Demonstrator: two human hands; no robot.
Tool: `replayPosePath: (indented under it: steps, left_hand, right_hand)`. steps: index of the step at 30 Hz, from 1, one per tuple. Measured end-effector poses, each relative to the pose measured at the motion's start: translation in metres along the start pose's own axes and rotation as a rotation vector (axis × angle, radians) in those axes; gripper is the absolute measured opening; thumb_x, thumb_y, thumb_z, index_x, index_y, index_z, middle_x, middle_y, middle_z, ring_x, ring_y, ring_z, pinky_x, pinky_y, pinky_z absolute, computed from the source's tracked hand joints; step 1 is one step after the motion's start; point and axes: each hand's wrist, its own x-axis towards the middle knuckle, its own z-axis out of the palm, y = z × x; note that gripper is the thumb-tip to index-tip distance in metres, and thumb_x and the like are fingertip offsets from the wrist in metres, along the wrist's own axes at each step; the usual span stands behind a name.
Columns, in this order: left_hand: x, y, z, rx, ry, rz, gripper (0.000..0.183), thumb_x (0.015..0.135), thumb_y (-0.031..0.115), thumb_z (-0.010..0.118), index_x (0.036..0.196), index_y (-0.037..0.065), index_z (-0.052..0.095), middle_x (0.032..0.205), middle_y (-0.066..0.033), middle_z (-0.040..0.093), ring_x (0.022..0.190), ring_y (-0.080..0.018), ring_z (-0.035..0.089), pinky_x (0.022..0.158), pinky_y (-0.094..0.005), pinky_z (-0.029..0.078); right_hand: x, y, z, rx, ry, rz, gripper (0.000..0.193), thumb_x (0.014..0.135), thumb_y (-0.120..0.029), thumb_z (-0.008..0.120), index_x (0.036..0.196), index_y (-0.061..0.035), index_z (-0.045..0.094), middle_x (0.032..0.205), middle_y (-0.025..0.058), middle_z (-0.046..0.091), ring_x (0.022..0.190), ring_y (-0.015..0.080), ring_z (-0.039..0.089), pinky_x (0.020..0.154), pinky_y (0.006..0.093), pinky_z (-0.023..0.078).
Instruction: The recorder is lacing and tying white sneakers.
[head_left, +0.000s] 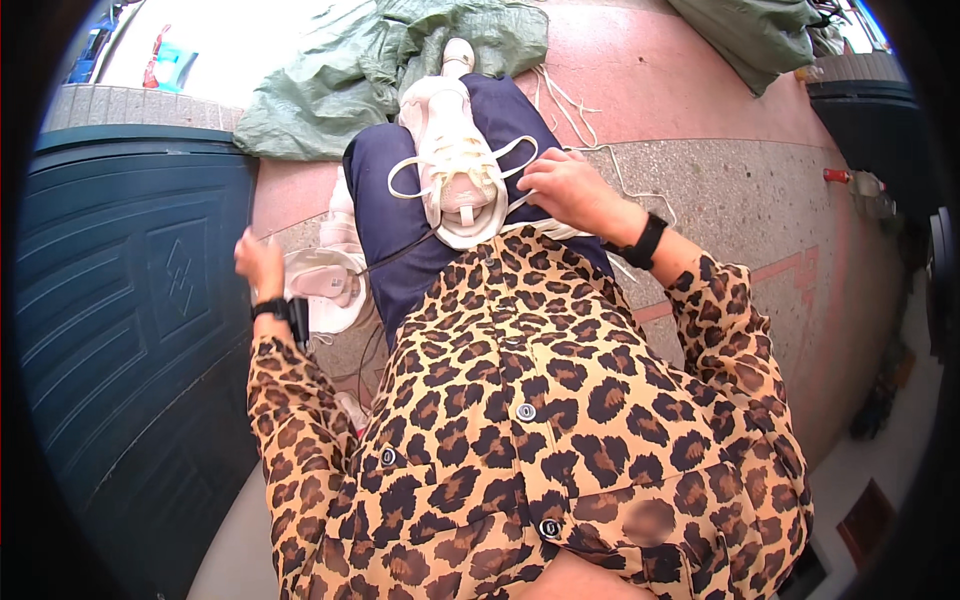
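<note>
A white sneaker [462, 165] lies across my thighs, its opening toward me. Its pale shoelace [405, 180] runs through the eyelets and loops out on both sides. Beside the right loop, my right hand [570, 190] pinches part of the lace. My left hand [260, 262] is raised at the left, near the dark door, with fingers curled; what they hold, if anything, is too small to make out. Below and right of it, another white shoe [328, 290] stands by my left leg. A thin dark cord [400, 252] stretches from near that shoe toward the sneaker on my lap.
Green woven sacking [320, 95] lies beyond my knees, with another white shoe [458, 55] on it. Loose white laces [640, 192] trail over the floor at right. A dark blue panelled door [140, 270] stands close on the left. A second green sack [750, 35] is at far right.
</note>
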Motion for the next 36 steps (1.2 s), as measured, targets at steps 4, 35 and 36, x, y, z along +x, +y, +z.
replayPosePath:
  steps: [4, 35, 36]
  left_hand:
    - [-0.05, -0.078, 0.034, -0.352, -0.309, -0.569, 0.058, 0.069, 0.032, 0.069, 0.113, 0.0, 0.048, 0.112, -0.0239, 0.052, 0.102, -0.0379, 0.051, 0.082, -0.0465, 0.043]
    - [0.005, 0.141, -0.137, -1.726, -0.418, -0.059, 0.017, 0.089, 0.022, 0.049, 0.09, 0.005, 0.053, 0.076, -0.005, 0.06, 0.067, -0.012, 0.058, 0.062, -0.0241, 0.047]
    - [-0.004, 0.131, -0.105, -1.693, -0.517, -0.131, 0.017, 0.09, 0.022, 0.047, 0.089, 0.006, 0.054, 0.076, -0.0043, 0.06, 0.067, -0.011, 0.056, 0.062, -0.0233, 0.045]
  right_hand:
    - [-0.004, 0.004, 0.027, -0.254, -0.071, -0.106, 0.01, 0.067, -0.017, 0.062, 0.075, -0.0111, 0.059, 0.078, 0.0014, 0.054, 0.086, 0.0176, 0.05, 0.076, 0.0314, 0.037]
    - [0.134, -0.124, 0.005, 0.494, -0.084, 0.582, 0.036, 0.08, -0.029, 0.059, 0.093, 0.0041, 0.059, 0.08, 0.0169, 0.063, 0.066, 0.0236, 0.061, 0.061, 0.0354, 0.048]
    - [0.131, -0.118, 0.008, 0.504, -0.091, 0.56, 0.036, 0.08, -0.029, 0.059, 0.093, 0.0041, 0.059, 0.08, 0.0169, 0.063, 0.066, 0.0236, 0.061, 0.061, 0.0354, 0.048]
